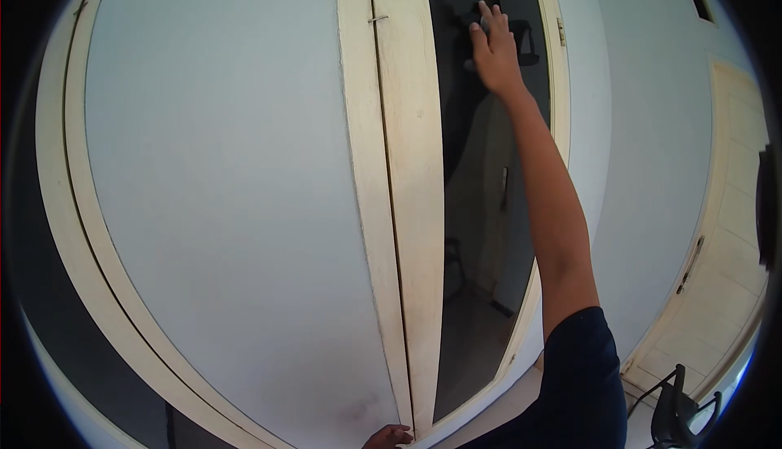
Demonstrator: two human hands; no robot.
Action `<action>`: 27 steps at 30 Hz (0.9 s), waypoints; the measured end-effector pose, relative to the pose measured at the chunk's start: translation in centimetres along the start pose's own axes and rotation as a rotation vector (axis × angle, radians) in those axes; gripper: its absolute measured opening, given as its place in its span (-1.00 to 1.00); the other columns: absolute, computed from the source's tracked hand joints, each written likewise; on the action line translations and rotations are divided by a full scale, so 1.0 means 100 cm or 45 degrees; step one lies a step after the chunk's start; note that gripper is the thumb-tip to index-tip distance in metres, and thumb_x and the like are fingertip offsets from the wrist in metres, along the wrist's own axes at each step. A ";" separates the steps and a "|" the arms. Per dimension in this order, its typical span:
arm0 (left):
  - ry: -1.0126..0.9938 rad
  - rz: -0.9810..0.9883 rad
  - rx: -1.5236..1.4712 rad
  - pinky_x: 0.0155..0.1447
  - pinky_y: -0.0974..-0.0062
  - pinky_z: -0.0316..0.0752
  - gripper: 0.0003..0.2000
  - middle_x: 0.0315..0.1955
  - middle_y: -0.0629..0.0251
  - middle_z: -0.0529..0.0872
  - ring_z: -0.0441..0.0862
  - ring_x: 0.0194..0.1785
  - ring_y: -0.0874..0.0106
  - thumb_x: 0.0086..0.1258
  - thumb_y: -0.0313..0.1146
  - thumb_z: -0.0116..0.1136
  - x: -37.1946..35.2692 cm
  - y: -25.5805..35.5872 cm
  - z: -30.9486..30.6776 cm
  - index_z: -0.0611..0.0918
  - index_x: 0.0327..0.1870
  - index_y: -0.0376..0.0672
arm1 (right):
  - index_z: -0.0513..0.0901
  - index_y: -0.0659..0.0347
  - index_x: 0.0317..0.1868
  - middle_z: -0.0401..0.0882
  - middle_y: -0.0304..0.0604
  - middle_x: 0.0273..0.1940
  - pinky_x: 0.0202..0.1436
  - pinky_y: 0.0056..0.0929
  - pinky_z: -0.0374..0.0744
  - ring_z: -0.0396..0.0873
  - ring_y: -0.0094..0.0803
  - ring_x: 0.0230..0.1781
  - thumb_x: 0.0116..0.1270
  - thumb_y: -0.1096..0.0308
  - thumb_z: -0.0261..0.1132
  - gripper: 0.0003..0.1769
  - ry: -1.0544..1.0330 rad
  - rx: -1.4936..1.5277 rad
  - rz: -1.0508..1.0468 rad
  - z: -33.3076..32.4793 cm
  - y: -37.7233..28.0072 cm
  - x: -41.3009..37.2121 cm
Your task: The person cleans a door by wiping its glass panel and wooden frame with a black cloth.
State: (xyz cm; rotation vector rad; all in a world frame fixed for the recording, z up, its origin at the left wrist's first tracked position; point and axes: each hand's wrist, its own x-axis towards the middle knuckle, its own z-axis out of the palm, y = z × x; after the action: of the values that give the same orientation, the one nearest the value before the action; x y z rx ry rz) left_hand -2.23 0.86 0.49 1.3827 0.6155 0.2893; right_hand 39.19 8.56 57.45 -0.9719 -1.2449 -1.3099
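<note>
The glass [481,204] is the dark pane directly under our right hand [493,50]. The fingers [487,19] lie stretched and together, flat against it near its top. They grip nothing we can make out, though a pale smudge below the palm may be a cloth. With the arm at full reach, we judge a flat palm and even pressure serve best here. Just left of the fingers runs the cream frame [411,204]. Far below them, at the frame's foot, our left hand [389,437] shows only curled knuckles; whether it holds anything we cannot tell. Beyond the frame lies the wall [228,188]; down to the fingers' right, a chair [676,408].
</note>
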 end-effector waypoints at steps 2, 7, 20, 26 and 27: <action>-0.020 0.016 -0.031 0.26 0.19 0.45 -0.40 0.06 0.21 0.67 0.59 0.15 0.30 0.55 0.23 -0.05 0.004 -0.003 0.000 0.52 0.29 -0.13 | 0.27 0.15 0.53 0.14 0.26 0.53 0.56 0.21 0.04 0.02 0.22 0.59 0.55 0.05 0.04 -0.36 0.052 -0.118 0.207 0.004 0.008 0.003; -0.081 0.027 -0.038 0.25 0.19 0.45 -0.42 0.06 0.22 0.67 0.60 0.16 0.31 0.56 0.22 -0.04 -0.001 -0.008 0.010 0.53 0.28 -0.11 | 0.24 0.20 0.55 -0.02 0.23 0.59 0.58 0.21 -0.10 -0.07 0.23 0.61 0.46 0.23 0.04 -0.33 -0.237 0.049 0.009 -0.032 -0.101 -0.142; -0.086 -0.041 -0.044 0.22 0.24 0.47 -0.42 -0.01 0.28 0.69 0.61 0.12 0.34 0.55 0.22 -0.03 0.005 -0.022 -0.002 0.54 0.26 -0.12 | 0.13 0.20 0.59 -0.10 0.21 0.62 0.60 0.16 -0.15 -0.18 0.16 0.65 0.61 0.07 -0.11 -0.34 -0.031 -0.086 1.055 -0.056 -0.024 -0.329; -0.163 0.018 -0.020 0.22 0.24 0.47 -0.44 0.00 0.29 0.68 0.61 0.13 0.37 0.56 0.19 -0.03 0.018 -0.005 0.008 0.54 0.26 -0.12 | 0.25 0.20 0.54 0.03 0.21 0.58 0.60 0.15 -0.14 -0.10 0.14 0.64 0.56 0.22 0.01 -0.40 -0.129 0.000 0.318 -0.034 -0.054 -0.164; -0.159 0.011 -0.018 0.22 0.24 0.47 -0.44 0.00 0.29 0.68 0.61 0.13 0.37 0.56 0.19 -0.03 0.018 -0.001 0.011 0.54 0.26 -0.12 | 0.32 0.22 0.50 0.15 0.22 0.53 0.59 0.08 -0.04 0.00 0.12 0.61 0.55 0.26 0.04 -0.44 -0.069 -0.035 0.241 -0.034 -0.043 -0.150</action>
State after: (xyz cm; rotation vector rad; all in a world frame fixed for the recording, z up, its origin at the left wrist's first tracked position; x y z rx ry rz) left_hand -0.16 0.97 0.01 1.3788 0.5032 0.2123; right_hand 37.29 7.09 41.66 -1.1231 -1.1480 -1.1616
